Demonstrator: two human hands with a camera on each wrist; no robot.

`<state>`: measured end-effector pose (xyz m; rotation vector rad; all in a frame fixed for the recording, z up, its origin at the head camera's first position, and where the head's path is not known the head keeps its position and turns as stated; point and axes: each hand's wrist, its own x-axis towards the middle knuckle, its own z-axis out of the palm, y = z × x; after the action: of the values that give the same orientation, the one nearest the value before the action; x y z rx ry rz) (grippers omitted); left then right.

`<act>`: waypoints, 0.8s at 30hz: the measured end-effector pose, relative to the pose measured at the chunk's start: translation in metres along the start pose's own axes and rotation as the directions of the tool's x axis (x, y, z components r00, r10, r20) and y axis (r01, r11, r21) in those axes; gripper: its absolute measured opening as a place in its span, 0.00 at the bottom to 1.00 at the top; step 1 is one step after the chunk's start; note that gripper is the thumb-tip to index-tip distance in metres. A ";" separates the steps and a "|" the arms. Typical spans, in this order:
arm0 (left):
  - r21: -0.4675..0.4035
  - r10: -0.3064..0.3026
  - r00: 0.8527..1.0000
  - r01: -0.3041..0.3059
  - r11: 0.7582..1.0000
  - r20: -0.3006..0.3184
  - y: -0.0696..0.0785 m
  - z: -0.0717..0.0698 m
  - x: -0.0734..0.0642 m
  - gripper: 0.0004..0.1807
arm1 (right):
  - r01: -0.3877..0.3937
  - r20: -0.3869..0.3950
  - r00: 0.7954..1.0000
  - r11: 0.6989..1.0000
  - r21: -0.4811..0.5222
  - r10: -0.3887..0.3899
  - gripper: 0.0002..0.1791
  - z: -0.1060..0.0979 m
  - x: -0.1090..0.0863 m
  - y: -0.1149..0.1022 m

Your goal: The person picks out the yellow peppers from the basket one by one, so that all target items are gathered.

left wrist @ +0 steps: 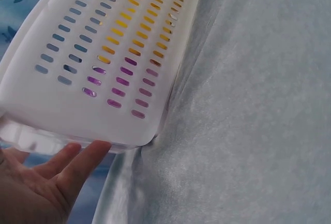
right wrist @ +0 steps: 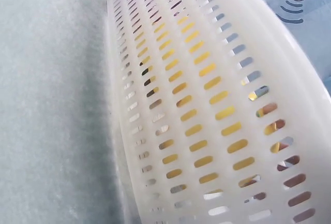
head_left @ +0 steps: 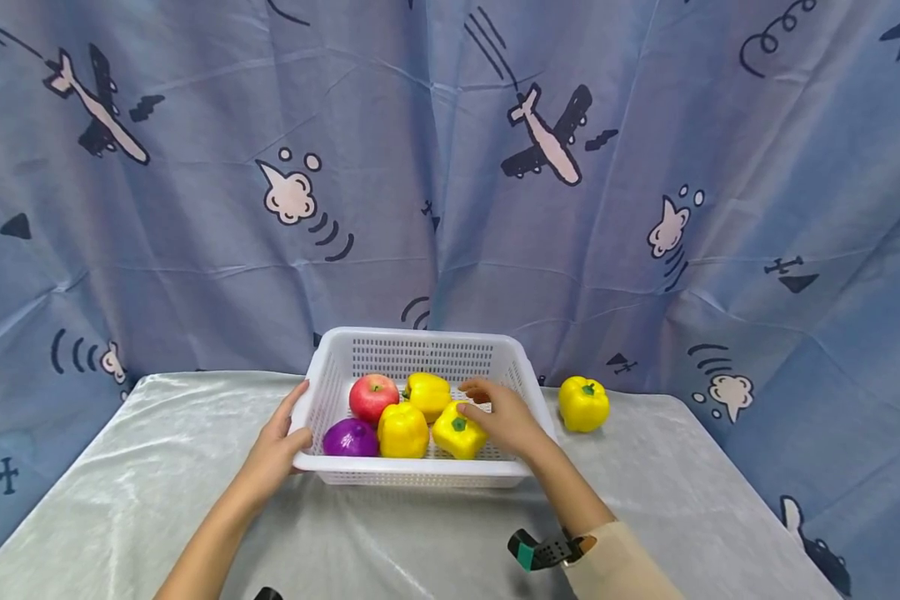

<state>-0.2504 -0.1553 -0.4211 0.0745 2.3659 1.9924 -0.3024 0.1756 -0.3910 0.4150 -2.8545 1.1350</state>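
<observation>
A white plastic basket (head_left: 420, 468) with slotted walls stands on the cloth-covered table. My left hand (head_left: 273, 450) holds its left end, with the thumb at the rim; fingers (left wrist: 85, 164) show against the end wall in the left wrist view. Over the basket's right part is my right hand (head_left: 504, 417), fingers spread from the thumb, whose tip lies at the top edge of a yellow bell pepper (head_left: 459, 432). Two more yellow bell peppers, one front (head_left: 402, 431) and one behind (head_left: 427, 395), lie inside, along with a red apple (head_left: 373, 397) and a purple onion-like vegetable (head_left: 350, 438).
Another yellow bell pepper (head_left: 583, 404) sits on the table just right of the basket. Pale shiny cloth (head_left: 157, 475) covers the table. A blue curtain (head_left: 390, 167) printed with planes hangs right behind the table's back edge.
</observation>
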 end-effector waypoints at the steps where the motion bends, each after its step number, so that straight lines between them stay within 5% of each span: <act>1: -0.002 0.001 1.000 -0.001 1.000 0.003 0.000 0.000 0.000 0.49 | 0.010 -0.024 1.000 1.000 -0.001 -0.010 0.15 0.000 0.000 0.000; 7: -0.012 -0.003 1.000 0.004 1.000 0.005 0.000 0.000 0.000 0.49 | 0.029 -0.083 0.996 1.000 -0.006 -0.030 0.09 0.000 0.001 0.000; 20: -0.007 -0.001 1.000 0.001 1.000 0.001 0.002 0.001 -0.001 0.49 | 0.027 0.030 0.999 0.994 -0.103 -0.024 0.41 0.003 -0.005 -0.005; 24: -0.005 0.000 1.000 0.000 1.000 -0.001 0.002 0.001 -0.001 0.49 | 0.032 0.042 0.999 0.989 -0.141 -0.026 0.43 0.004 -0.006 -0.006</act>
<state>-0.2492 -0.1544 -0.4194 0.0735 2.3618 1.9985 -0.2947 0.1703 -0.3904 0.4750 -2.9291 0.9213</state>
